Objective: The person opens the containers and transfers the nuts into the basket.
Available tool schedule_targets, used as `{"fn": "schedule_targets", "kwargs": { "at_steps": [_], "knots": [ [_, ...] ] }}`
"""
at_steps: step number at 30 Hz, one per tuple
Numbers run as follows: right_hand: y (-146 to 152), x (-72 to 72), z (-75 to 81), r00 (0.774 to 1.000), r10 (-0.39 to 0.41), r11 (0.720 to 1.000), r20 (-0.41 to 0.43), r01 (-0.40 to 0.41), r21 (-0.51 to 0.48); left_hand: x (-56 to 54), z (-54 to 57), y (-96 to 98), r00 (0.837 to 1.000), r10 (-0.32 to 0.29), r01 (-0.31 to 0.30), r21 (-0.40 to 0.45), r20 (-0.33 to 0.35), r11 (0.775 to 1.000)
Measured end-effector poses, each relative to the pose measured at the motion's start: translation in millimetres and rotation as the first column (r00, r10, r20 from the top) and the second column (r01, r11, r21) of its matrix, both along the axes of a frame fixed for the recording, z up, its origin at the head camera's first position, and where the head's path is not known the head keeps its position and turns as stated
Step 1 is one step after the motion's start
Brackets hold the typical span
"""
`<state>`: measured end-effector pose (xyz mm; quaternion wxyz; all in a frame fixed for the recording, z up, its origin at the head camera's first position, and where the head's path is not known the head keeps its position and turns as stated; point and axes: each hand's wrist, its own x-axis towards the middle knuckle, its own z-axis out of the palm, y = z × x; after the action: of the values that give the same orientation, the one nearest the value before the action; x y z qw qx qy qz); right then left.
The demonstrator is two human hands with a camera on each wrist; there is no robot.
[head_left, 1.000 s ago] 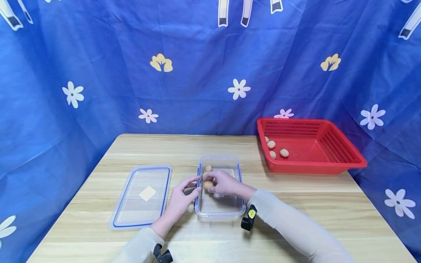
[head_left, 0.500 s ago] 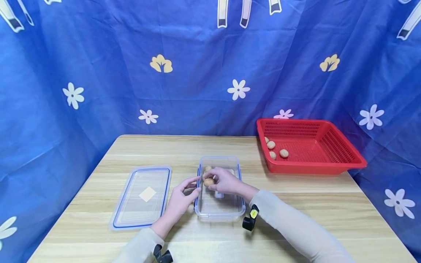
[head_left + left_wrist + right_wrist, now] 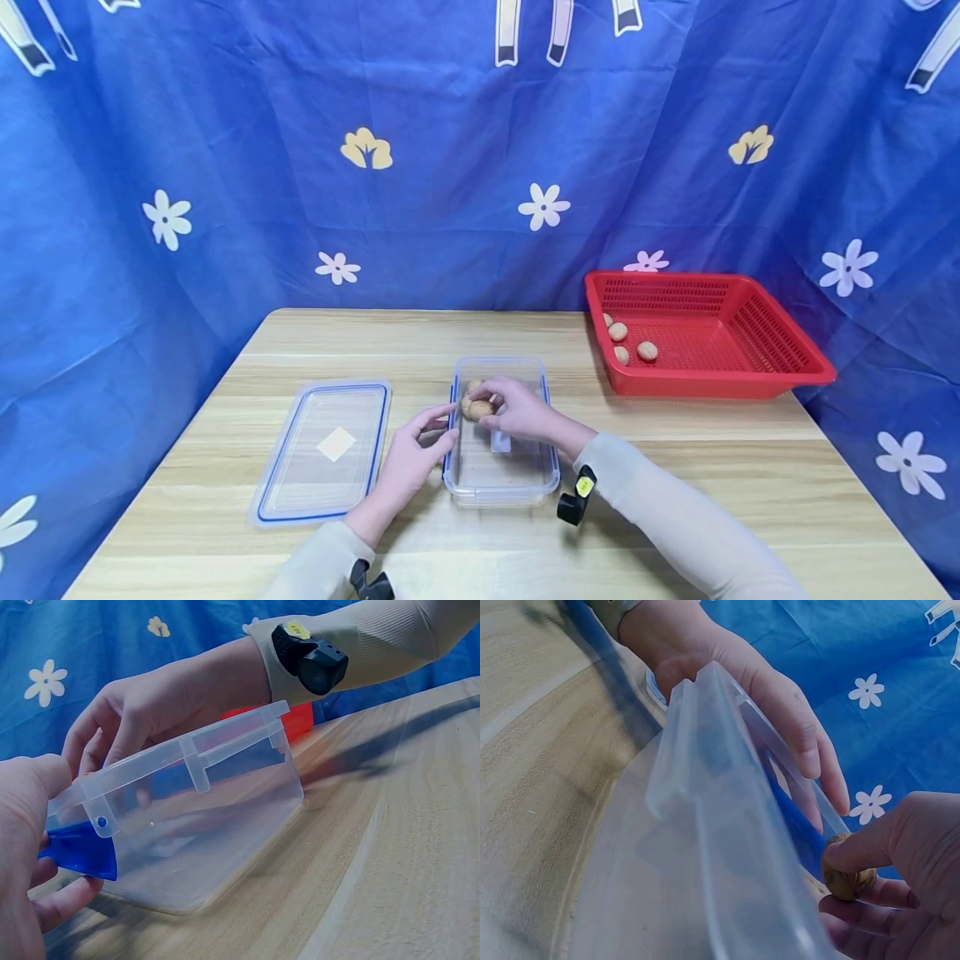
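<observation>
A clear plastic food container point(image 3: 497, 479) with blue side latches stands open in the middle of the table. Over its left half my right hand point(image 3: 517, 408) pinches a walnut point(image 3: 849, 868) between thumb and fingers. Another walnut point(image 3: 474, 386) lies by the far left corner, partly behind that hand. My left hand point(image 3: 412, 450) touches the container's left side, thumb and fingers spread along it. In the left wrist view its fingers lie against a blue latch point(image 3: 86, 853) below the rim.
At left, the container's clear lid point(image 3: 324, 450), with a blue seal and a white sticker, lies flat. A red basket point(image 3: 705, 383) with several walnuts point(image 3: 647, 351) stands at the back right. A blue patterned cloth point(image 3: 450, 208) hangs behind the table.
My right hand has shifted slightly away from me inside the container, carrying the walnut toward the other one at the far left. My left hand has stayed at the container's side.
</observation>
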<state>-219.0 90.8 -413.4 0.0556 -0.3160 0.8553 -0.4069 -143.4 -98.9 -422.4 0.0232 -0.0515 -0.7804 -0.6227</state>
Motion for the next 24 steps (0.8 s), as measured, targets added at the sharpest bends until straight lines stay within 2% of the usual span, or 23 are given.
{"fn": "schedule_targets", "kwargs": {
  "at_steps": [15, 24],
  "knots": [
    [10.4, -1.1, 3.6, 1.000, 0.008, 0.995, 0.001, -0.008, -0.104, 1.6, 2.4, -0.4, 1.000, 0.009, -0.009, 0.000, 0.016, 1.000],
    [20.6, 0.6, 7.7, 0.999, -0.047, 0.990, 0.004, 0.047, -0.134, 0.5, -0.9, -0.7, 1.000, 0.000, 0.000, 0.028, 0.009, 1.000]
  ]
}}
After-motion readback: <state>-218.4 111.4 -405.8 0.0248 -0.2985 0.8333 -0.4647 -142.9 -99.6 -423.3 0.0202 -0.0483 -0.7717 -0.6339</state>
